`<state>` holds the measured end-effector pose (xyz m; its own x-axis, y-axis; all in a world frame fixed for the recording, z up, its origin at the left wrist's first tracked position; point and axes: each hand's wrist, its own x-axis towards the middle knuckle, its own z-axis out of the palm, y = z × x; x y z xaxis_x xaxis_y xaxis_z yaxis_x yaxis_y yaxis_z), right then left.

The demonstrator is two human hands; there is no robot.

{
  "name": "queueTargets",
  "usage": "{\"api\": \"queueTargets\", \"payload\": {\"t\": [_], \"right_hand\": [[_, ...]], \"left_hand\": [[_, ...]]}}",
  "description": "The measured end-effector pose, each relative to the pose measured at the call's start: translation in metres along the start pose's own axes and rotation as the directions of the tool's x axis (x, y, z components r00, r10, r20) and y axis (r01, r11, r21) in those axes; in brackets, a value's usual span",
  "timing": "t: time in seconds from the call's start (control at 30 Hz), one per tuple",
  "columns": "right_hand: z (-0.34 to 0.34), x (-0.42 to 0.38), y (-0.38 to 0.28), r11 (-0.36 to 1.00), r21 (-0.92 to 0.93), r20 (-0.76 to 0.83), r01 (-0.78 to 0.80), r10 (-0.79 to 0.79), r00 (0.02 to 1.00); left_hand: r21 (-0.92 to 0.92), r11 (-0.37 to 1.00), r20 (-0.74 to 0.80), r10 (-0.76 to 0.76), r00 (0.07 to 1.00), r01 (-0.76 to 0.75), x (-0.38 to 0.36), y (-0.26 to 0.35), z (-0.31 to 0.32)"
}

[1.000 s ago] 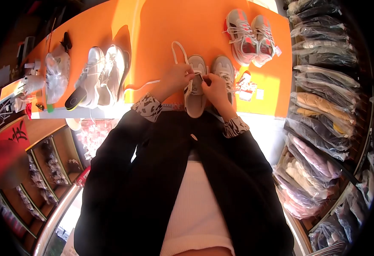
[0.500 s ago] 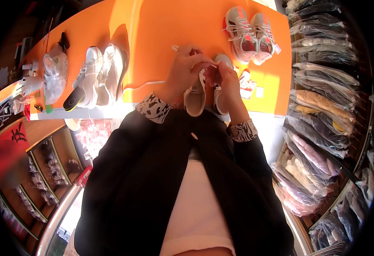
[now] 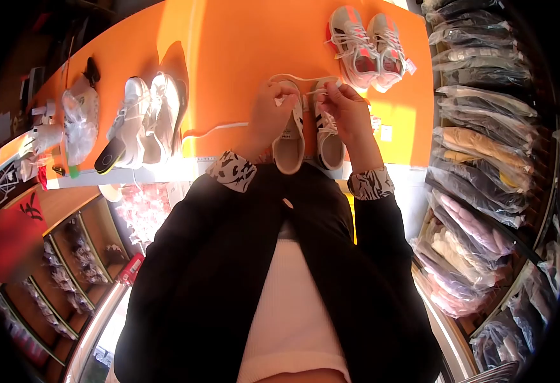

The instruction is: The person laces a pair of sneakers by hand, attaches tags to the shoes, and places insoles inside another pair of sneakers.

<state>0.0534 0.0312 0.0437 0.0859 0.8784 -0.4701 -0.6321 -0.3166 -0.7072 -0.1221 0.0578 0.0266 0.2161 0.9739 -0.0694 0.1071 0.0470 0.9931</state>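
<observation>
A pair of pale sneakers stands at the near edge of the orange table, toes pointing away from me. The left sneaker (image 3: pixel 288 155) sits beside my left hand (image 3: pixel 271 115), whose curled fingers are at its lacing area and pinch the shoelace. My right hand (image 3: pixel 349 113) is over the right sneaker (image 3: pixel 330 148), a dark-striped one, with thumb and fingertips closed on a white shoelace (image 3: pixel 298 78). The lace arches between the two hands above the toes. Part of the left sneaker's front is hidden behind my left fingers.
Grey-and-pink running shoes (image 3: pixel 364 51) stand at the table's far right. White sneakers (image 3: pixel 144 118) with a dark insole (image 3: pixel 110 155) are on the left, near a plastic-wrapped shoe (image 3: pixel 81 121). Bagged garments (image 3: pixel 484 153) hang along the right. The orange table (image 3: pixel 241 45) extends ahead.
My hands have moved apart from being close together. The lace now spans between them in an arch, and more of both sneakers shows.
</observation>
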Motion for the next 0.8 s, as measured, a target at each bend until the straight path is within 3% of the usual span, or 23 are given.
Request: {"api": "queueTargets", "payload": {"t": [0.07,0.1,0.17,0.4,0.47,0.63,0.7,0.8], "right_hand": [[-0.010,0.006,0.009,0.975,-0.223,-0.109,0.004,-0.029,0.994],[-0.014,0.007,0.013,0.975,-0.224,-0.114,0.001,-0.027,0.993],[-0.020,0.009,0.018,0.969,-0.246,-0.119,0.009,-0.039,0.992],[-0.026,0.015,-0.002,0.978,-0.189,-0.146,0.087,-0.116,0.982],[-0.022,0.013,-0.001,0.953,-0.303,-0.029,-0.003,-0.006,1.000],[-0.032,0.025,0.046,0.892,-0.449,0.072,0.056,-0.026,0.997],[-0.032,0.023,0.054,0.714,-0.691,0.070,0.113,-0.089,0.994],[-0.026,0.021,0.059,0.599,-0.792,0.016,0.119,-0.176,0.984]], "left_hand": [[0.514,0.857,0.064,0.001,0.998,-0.034,-0.011,-0.036,-0.004],[0.512,0.858,0.066,-0.003,0.998,-0.032,-0.015,-0.040,-0.003],[0.713,0.700,0.060,-0.003,0.998,-0.040,-0.023,-0.048,-0.001],[0.716,0.691,0.017,0.134,0.991,-0.105,-0.027,-0.059,0.011],[0.670,0.740,-0.029,0.092,0.995,-0.049,-0.028,-0.069,0.013],[0.645,0.764,-0.038,0.055,0.998,-0.018,-0.027,-0.072,0.015],[0.642,0.767,-0.032,0.048,0.998,-0.016,-0.027,-0.072,0.014],[0.618,0.787,-0.044,0.031,0.999,0.003,-0.027,-0.071,0.015]]}}
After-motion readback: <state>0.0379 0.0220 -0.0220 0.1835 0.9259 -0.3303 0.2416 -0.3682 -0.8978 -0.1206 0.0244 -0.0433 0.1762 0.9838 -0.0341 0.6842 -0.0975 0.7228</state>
